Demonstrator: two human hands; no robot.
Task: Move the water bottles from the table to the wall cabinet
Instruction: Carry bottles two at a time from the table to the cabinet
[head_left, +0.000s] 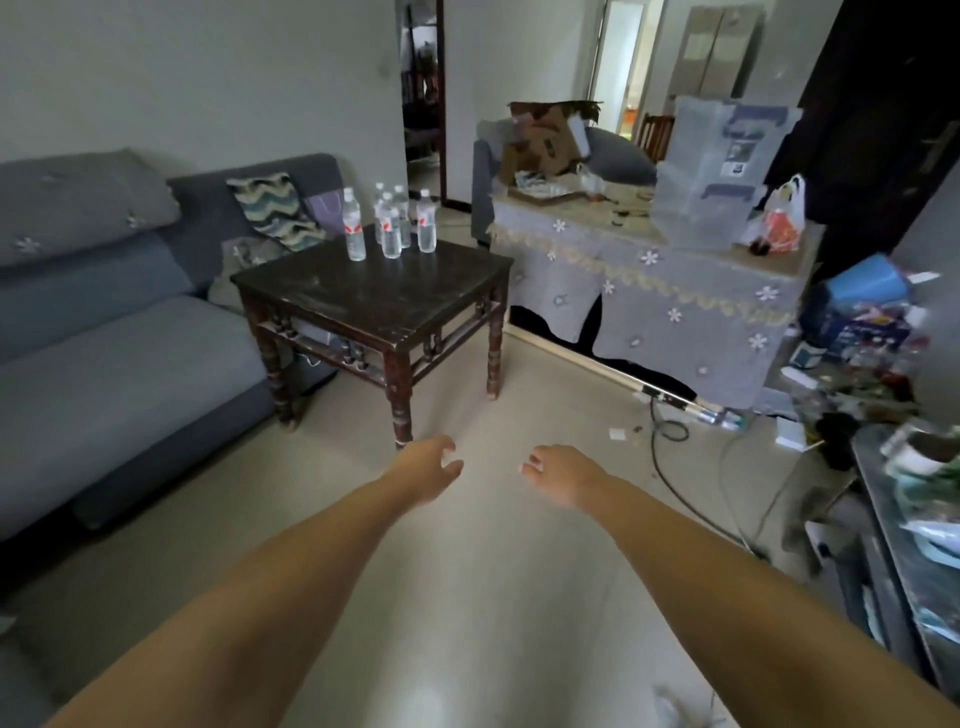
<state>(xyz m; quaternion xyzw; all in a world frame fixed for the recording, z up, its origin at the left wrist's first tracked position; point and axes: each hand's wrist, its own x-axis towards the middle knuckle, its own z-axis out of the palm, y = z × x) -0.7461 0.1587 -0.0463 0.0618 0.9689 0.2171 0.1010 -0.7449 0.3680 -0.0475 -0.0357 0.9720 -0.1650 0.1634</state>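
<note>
Pale floor (467, 415) runs between a grey sofa (119, 332) and a cloth-draped cabinet (675, 291). On the dark table (374, 296) stand 5 bottles (392, 223), upright at its far edge. Both arms reach forward; the left hand (428, 467) and right hand (558, 475) hang loosely curled, holding nothing, well short of the table.

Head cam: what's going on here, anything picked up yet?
Nothing picked up yet. A person reaches both arms forward over the floor; the left hand and right hand are loosely open and hold nothing. Five water bottles stand upright, clustered at the far edge of the dark wooden table, beside the gray sofa. Both hands are short of the table. No wall cabinet is clearly visible.
</note>
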